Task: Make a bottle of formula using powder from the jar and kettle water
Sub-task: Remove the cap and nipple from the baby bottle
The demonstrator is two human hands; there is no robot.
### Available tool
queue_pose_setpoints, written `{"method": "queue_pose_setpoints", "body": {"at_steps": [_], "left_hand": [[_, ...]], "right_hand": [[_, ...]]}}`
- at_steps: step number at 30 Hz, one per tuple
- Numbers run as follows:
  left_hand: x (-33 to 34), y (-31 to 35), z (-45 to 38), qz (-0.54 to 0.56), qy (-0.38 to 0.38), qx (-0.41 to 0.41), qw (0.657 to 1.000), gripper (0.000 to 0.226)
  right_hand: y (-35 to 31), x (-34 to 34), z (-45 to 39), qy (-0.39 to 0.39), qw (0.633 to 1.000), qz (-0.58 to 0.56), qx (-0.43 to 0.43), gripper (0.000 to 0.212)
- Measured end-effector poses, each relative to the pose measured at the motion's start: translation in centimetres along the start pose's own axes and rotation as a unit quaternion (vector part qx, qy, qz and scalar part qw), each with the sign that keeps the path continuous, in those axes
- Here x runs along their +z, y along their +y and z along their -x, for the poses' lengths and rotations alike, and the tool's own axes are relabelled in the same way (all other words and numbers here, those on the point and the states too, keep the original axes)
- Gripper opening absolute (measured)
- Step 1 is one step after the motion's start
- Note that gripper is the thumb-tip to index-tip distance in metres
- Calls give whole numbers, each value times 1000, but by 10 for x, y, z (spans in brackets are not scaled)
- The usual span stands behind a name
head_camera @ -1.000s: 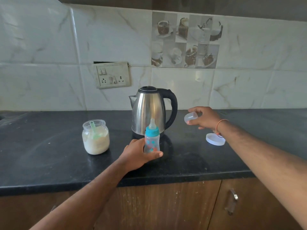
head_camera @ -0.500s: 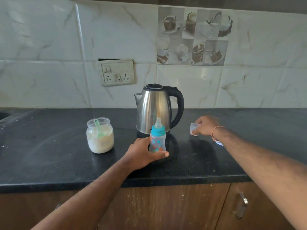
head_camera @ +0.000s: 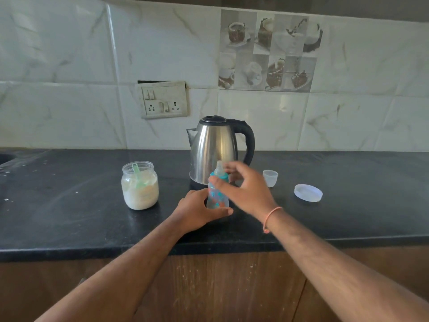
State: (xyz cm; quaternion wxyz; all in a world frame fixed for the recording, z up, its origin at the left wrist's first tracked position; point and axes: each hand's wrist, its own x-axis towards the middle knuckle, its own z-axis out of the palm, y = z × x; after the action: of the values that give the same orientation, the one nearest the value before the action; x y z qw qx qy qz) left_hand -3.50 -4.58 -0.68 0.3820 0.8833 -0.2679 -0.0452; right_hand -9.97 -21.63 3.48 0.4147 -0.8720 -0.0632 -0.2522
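Preparation of the formula looks to be at an early stage, judging from how things stand. One baby bottle (head_camera: 217, 196), clear with coloured prints and a teal collar carrying its teat, stands upright on the black counter (head_camera: 69, 217) near the front edge, directly in front of one steel kettle (head_camera: 214, 151). The left hand (head_camera: 197, 211) is wrapped around the lower half of the bottle, steadying it against the counter. The right hand (head_camera: 243, 189) hovers at the teal collar with fingers spread and curling toward it; motion blur makes it impossible to tell whether they have closed on the collar or are only touching it. The bottle appears empty, though blur leaves that uncertain. One small clear dust cap (head_camera: 270, 177) sits on the counter to the right of the kettle, and one round pale lid (head_camera: 308, 193) lies further right, apart from it. One glass jar (head_camera: 140, 185) of pale powder stands open to the left of the bottle, well clear of it, with one green scoop (head_camera: 137, 174) standing in the powder. So the jar is open and the cap is off. Left to do, by my reading: unscrewing the collar, spooning in powder, pouring kettle water, closing, and shaking. One switch plate (head_camera: 164, 99) is on the tiled wall behind.
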Motion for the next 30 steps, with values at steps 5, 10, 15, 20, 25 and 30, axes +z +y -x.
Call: {"method": "queue_pose_setpoints", "body": {"at_steps": [5, 10, 15, 20, 25, 30], "left_hand": [[0, 0, 1, 8, 9, 17, 1000, 51], [-2, -3, -3, 10, -14, 14, 1000, 40], [-3, -6, -8, 7, -30, 8, 999, 46], [0, -2, -4, -6, -12, 15, 1000, 45], [2, 4, -2, -13, -3, 10, 1000, 47], [3, 1, -3, -14, -8, -12, 1000, 56]], "right_hand": [[-3, 33, 3, 102, 994, 2, 27, 54], [11, 35, -1, 72, 992, -108, 0, 44], [30, 22, -13, -52, 983, -177, -4, 50], [38, 32, -8, -1, 989, -143, -32, 66], [34, 34, -8, 52, 983, -175, -14, 68], [33, 28, -2, 14, 976, -219, 10, 66]]}}
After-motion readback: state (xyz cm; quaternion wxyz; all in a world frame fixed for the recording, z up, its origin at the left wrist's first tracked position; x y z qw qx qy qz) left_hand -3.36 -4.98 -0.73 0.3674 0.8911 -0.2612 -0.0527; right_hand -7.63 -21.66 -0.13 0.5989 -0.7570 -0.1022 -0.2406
